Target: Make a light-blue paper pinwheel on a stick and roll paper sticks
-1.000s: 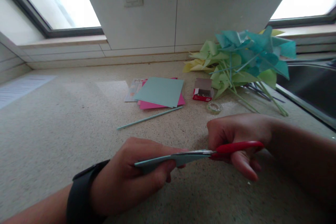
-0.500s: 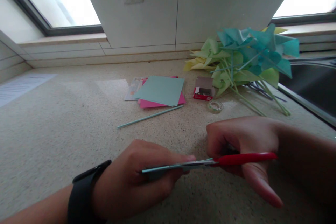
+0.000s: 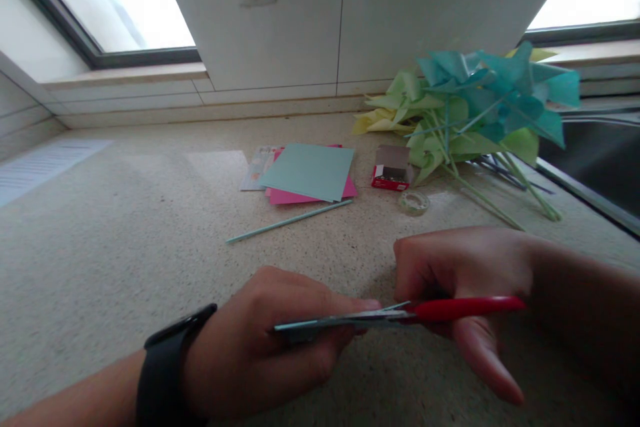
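Paper sits pinched in left hand fingers; right hand fingers grip red scissors.

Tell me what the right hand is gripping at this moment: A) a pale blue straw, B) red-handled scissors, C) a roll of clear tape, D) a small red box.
B: the right hand grips the red-handled scissors, their blades at the edge of the light blue paper held in the left hand.
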Tool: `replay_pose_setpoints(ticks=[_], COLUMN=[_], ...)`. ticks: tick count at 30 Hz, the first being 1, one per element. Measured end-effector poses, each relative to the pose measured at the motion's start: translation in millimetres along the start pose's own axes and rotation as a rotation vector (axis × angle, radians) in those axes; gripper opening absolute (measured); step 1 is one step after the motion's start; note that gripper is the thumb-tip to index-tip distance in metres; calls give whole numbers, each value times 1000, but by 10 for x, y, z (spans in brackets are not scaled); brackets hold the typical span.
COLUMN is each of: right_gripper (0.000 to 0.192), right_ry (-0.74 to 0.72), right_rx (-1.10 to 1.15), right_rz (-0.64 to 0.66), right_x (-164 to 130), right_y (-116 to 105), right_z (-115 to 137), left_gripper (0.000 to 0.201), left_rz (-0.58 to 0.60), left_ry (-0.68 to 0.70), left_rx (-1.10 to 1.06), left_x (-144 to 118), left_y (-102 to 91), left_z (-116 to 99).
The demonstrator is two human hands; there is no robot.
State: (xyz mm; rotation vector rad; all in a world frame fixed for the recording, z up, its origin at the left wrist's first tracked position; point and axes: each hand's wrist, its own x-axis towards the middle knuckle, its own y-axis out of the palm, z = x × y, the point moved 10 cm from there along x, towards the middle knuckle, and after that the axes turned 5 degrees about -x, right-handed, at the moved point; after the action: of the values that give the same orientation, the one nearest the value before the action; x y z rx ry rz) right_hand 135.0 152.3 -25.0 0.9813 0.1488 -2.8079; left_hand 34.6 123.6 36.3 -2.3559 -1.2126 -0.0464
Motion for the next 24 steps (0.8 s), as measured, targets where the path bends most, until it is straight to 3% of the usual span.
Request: replay_pose_setpoints(ticks=[6, 24], right_gripper=[72, 74], right_ry=[23, 29], right_rx=[9, -15], right_rz=[3, -8], right_x=[-3, -1], right_y=[-10, -18], right_z=[-14, -5], left_gripper=[33, 37], left_rz=[-36, 6], left_ry=[-22, -16], left_rx=[-38, -38], left_x=[2, 13], left_y=[-17, 27], left_z=[32, 12])
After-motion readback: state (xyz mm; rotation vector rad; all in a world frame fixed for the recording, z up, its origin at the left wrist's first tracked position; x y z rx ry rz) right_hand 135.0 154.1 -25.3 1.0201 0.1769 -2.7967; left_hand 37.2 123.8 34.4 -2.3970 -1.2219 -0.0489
